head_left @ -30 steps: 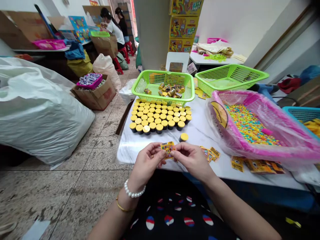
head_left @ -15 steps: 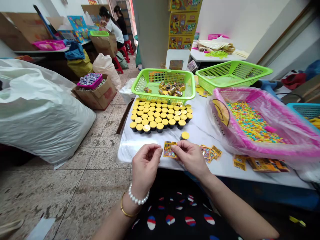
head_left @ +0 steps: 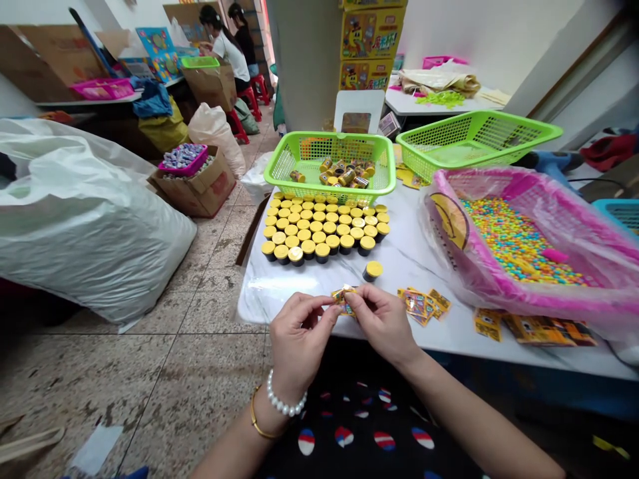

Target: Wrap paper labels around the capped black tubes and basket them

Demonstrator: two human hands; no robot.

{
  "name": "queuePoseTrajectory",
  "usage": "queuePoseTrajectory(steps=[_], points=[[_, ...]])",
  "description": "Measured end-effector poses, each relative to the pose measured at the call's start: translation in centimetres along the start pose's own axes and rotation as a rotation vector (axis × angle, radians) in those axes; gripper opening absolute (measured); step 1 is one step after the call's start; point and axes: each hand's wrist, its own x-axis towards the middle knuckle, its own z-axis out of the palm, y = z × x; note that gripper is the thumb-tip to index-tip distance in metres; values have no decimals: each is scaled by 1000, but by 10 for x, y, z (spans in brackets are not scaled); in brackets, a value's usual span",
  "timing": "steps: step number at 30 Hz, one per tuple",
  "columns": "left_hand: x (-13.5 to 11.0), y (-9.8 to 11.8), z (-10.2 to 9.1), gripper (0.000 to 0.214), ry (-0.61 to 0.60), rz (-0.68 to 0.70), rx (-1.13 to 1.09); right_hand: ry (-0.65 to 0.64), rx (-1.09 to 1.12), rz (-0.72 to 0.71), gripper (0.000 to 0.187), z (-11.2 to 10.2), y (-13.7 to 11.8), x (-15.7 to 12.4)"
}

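Between both hands, just above the table's front edge, is a small printed yellow label sleeve [head_left: 343,293]. My left hand [head_left: 303,332] pinches its left side with thumb and forefinger. My right hand [head_left: 382,322] grips its right side the same way, and fingers cover part of it. Just beyond the right hand stands a single small black tub with a yellow lid [head_left: 373,270]. More yellow labels [head_left: 424,304] lie loosely overlapped to the right of that hand. Farther back, closely packed rows of the same yellow-lidded tubs [head_left: 322,229] stand on the white table [head_left: 264,296].
Behind the rows, a green basket [head_left: 279,174] holds labelled tubs. Another green basket [head_left: 479,158] sits at the back right. A plastic-lined pink basket [head_left: 504,293] of colourful candies fills the right side. Left on the floor stands a big white sack [head_left: 94,233]. Two people sit far back.
My left hand has moved right and taken hold of the label's left side, which earlier only the right hand held. The label now looks bent. The view has shifted slightly.
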Motion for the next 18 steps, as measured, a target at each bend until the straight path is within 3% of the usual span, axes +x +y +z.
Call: queuePoseTrajectory(steps=[5, 7, 9, 11, 13, 15, 18], points=[[-1, -7, 1, 6, 24, -107, -74, -59, -155, -223, 26, 2, -9, -2], [1, -10, 0, 10, -17, -263, -183, -59, -228, -305, 22, -6, -10, 4], [5, -12, -2, 17, -89, -464, -348, 21, -362, -362, 18, -19, -7, 15], [11, -14, -5, 25, -129, -639, -523, 93, -543, -366, 29, -33, 0, 29], [17, -15, -7, 30, -138, -753, -660, 76, -636, -323, 28, -44, 9, 39], [23, -16, -9, 31, -145, -821, -746, 63, -553, -244, 22, -50, 15, 44], [29, -16, -10, 28, -186, -872, -834, 72, -87, -53, 28, -49, 13, 38]])
